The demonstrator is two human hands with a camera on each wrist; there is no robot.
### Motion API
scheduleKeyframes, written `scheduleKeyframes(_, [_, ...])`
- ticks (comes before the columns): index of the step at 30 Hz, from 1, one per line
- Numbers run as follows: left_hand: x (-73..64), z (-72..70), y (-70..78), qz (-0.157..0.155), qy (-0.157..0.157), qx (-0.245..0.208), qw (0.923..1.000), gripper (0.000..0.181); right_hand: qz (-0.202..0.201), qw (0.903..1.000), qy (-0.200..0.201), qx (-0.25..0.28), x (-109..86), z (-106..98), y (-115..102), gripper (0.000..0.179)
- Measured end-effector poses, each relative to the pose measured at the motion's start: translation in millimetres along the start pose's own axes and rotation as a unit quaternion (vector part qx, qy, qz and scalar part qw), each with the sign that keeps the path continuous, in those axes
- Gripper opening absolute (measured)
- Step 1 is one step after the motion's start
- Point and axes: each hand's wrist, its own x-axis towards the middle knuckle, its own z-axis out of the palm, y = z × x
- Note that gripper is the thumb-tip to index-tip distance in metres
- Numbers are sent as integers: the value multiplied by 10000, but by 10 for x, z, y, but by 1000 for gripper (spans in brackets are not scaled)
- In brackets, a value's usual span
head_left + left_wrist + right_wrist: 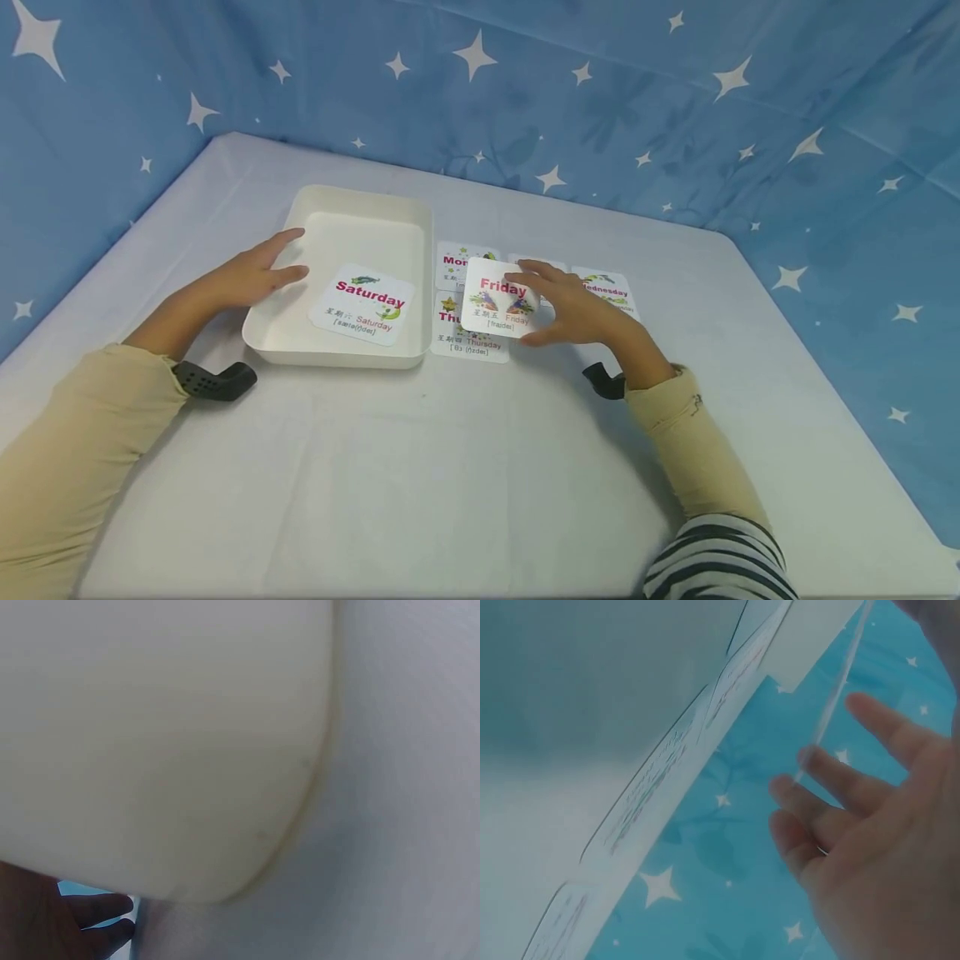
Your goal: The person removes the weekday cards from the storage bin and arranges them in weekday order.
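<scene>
A white square card printed "Friday" (486,310) is pinched at its right side by my right hand (573,308), over the cards on the table. The right wrist view shows that card edge-on (838,694) against the fingertips of the right hand (877,825). Over the left rim of a white shallow tray (360,205) reaches my left hand (251,275), its index finger and thumb extended. A "Saturday" card (366,305) lies tilted inside the tray. From the left wrist, the tray (165,742) covers much of the view, with the left hand (64,922) at the lower corner.
Right of the tray are a "Monday" card (452,260), a "Thursday" card (472,347) partly covered by the Friday card, and a "Wednesday" card (611,286). My right hand hides most of another card (558,265). Blue star-patterned cloth (510,108) stands behind the white table (375,475).
</scene>
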Motion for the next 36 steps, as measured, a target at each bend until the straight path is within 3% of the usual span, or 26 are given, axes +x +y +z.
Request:
scheduleKeyframes(16, [-2,-7,17,-51,-21,-22,10000,72,456,9950,-885,-81,-322,-133,195,94])
scheduleKeyframes(29, [27,-4,-20,-18,-30,-87,10000,73,1105,9843,-1375,-112,-352,-163,228,93])
scheduleKeyframes(36, [21,0,-10,-81,-37,-55,9999,73,1225,9796,-1581,-170,-327,-119,221,86])
